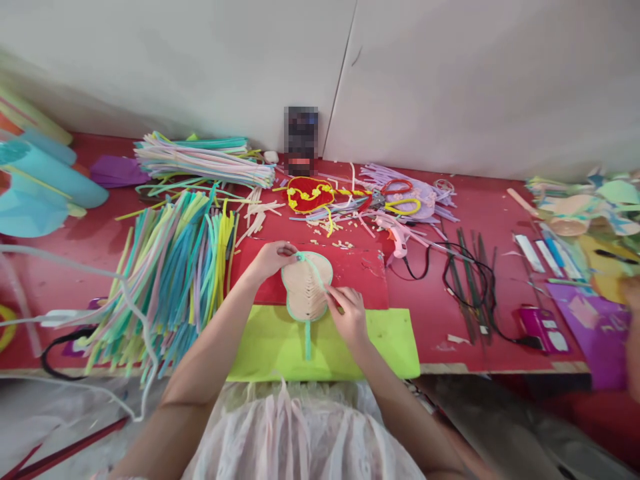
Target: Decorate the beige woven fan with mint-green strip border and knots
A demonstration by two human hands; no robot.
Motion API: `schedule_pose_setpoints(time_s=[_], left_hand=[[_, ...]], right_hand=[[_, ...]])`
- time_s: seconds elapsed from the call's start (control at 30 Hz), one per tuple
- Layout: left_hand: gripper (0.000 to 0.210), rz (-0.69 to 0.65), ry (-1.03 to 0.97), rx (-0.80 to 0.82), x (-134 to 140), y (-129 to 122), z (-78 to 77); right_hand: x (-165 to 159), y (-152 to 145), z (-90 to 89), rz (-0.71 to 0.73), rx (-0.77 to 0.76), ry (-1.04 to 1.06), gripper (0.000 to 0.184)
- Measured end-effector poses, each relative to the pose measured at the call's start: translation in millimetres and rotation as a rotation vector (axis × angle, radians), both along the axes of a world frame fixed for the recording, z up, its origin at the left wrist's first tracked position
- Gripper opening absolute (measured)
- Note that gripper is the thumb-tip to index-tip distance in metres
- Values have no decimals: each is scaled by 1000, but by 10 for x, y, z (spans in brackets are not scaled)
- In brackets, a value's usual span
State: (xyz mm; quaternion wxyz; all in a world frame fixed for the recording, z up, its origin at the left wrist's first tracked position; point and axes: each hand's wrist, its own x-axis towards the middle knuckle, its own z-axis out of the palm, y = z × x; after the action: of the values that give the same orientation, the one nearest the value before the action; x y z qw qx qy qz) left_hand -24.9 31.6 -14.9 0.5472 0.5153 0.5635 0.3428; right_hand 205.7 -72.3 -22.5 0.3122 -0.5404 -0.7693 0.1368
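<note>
Single view taken from head, faced forward and down; desk [425, 340] seen from near and above, wall [450, 87] caught along top, wearer's clothes [300, 433] cut off at bottom edge.

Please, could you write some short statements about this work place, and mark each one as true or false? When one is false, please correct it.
1. A green strip runs over the fan between the left hand and the right hand. True.
2. The right hand holds the scissors. False: its grip is on the strip; the scissors lie beyond the fan.
3. The scissors have one red and one yellow loop. True.
4. The glue gun is blue. False: the glue gun is pink.
5. The fan's stem lies over the green sheet. True.
</note>
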Motion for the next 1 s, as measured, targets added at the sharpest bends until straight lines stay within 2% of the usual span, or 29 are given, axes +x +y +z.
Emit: schedule_pose_setpoints(time_s=[0.13,0.3,0.43,0.53,0.63,0.77,1.0], left_hand=[[24,27,79,65,33,-2,-65],[17,69,422,271,160,-150,1],[32,113,610,420,233,-309,91],[46,62,721,520,290,-483,148],[52,-55,804,551,378,-693,157],[59,-137,879,517,499,-882,68],[59,-176,894,512,545,-895,-91]], right_hand=[[-20,25,-18,-44,-14,-6,24],[-67,-3,-97,-101,-34,-13,23],[-75,-25,-126,-113,-33,-14,23],[-73,-27,-127,-109,-29,-11,24],[-75,-26,-125,-112,-33,-10,25],[-85,-22,-109,-118,-40,-8,25],[-94,-17,-78,-135,-45,-1,25]])
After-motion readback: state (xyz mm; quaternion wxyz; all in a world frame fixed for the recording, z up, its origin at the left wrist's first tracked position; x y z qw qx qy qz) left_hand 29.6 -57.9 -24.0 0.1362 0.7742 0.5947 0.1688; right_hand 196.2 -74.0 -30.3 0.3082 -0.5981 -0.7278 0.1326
